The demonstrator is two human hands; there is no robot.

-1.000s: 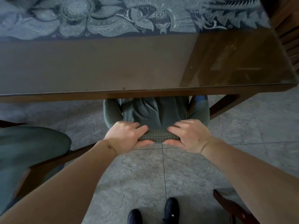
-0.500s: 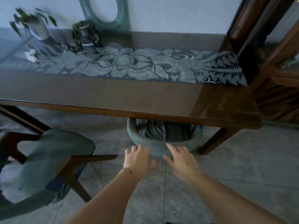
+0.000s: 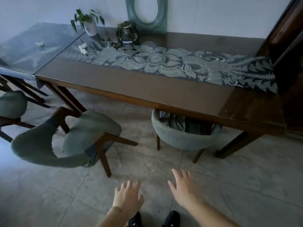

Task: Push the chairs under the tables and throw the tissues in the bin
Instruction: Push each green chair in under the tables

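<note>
Hands are hovering over the tiled floor [image 3: 229,177]: our left hand [image 3: 127,198] and right hand [image 3: 183,187] are both spread wide, holding nothing. One green chair [image 3: 183,136] is sitting tucked under the glass-topped table [image 3: 147,89]; another green chair [image 3: 65,141] is standing angled out to our left, likely needing pushing in next. White tissues [image 3: 83,48] are lying on the tabletop. No readable writing.

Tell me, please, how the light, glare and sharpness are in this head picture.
Head view: dim, bluish light; pale glare on the glass top of the left table; both hands slightly blurred; wide-angle lens bends the long table's edge.
</note>
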